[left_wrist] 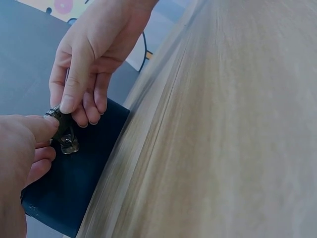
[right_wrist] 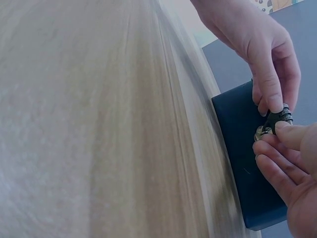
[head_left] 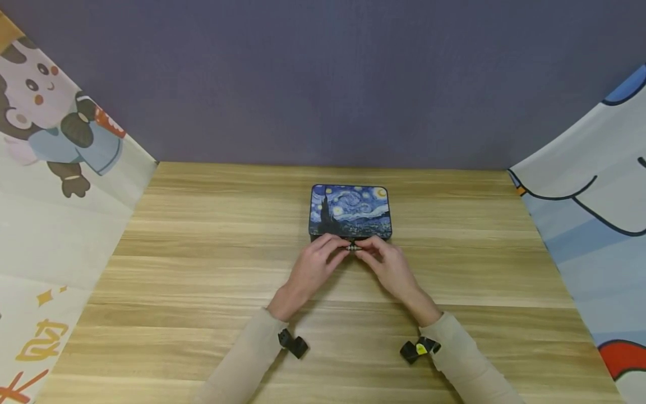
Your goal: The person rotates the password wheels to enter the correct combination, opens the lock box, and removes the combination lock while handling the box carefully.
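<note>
A tin box (head_left: 350, 210) with a starry night painting on its lid sits on the wooden table, lid down. On its dark front face (left_wrist: 74, 181) a metal clasp (left_wrist: 70, 145) carries a small dark combination padlock (right_wrist: 277, 118) with ridged number dials. My left hand (head_left: 312, 266) pinches one end of the padlock between thumb and fingers. From the other side, my right hand (head_left: 393, 269) pinches the opposite end, its remaining fingers (right_wrist: 277, 166) loosely bent near the box front. Fingertips hide part of the dials and shackle.
Wood-grain table (head_left: 202, 269) surrounds the box. A dark grey-blue partition (head_left: 323, 84) rises behind it, and cartoon-printed panels (head_left: 70, 224) flank the table on the left and right. Black wrist-worn devices (head_left: 294, 343) sit at both cuffs.
</note>
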A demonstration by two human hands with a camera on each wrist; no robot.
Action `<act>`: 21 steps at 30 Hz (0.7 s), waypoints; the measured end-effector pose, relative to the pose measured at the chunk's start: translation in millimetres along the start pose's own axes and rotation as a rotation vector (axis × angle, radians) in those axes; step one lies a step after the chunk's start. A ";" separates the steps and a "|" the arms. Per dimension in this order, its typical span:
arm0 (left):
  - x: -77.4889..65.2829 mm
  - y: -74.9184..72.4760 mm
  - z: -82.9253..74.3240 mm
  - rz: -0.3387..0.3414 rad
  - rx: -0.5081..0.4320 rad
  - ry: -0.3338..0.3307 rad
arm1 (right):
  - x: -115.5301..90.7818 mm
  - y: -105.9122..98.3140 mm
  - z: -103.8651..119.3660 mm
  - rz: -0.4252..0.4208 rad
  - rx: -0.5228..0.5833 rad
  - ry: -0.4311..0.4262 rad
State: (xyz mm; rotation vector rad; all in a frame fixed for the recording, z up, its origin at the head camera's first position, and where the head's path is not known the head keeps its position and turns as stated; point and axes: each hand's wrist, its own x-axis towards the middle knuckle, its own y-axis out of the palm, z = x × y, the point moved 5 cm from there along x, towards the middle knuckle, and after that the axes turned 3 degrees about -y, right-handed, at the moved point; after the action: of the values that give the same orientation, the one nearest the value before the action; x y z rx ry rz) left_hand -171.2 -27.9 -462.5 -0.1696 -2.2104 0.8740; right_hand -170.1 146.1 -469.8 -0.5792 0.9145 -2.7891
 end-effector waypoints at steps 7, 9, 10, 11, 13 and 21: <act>0.3 0.1 -0.8 0.002 0.007 0.004 | -0.8 -1.4 1.7 0.000 -0.014 -0.007; 0.5 0.1 -0.8 0.001 0.006 0.005 | -0.8 -1.4 1.9 -0.002 -0.011 -0.009; 0.6 0.2 -0.8 0.000 0.003 0.006 | -0.7 -1.4 1.9 -0.002 -0.010 -0.010; 0.8 0.2 -0.7 -0.001 -0.001 0.006 | -0.6 -1.5 1.8 -0.003 -0.009 -0.009; 0.8 0.3 -0.5 -0.003 -0.002 0.006 | -0.3 -1.4 1.9 -0.003 -0.005 -0.006; 0.4 0.5 -0.2 -0.005 -0.001 0.007 | -0.1 -1.2 1.4 -0.002 -0.002 0.002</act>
State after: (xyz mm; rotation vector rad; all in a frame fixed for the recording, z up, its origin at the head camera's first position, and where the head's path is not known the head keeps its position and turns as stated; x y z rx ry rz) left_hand -171.4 -27.3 -462.5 -0.1676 -2.2043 0.8685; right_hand -169.5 146.3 -468.1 -0.5771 0.9173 -2.7913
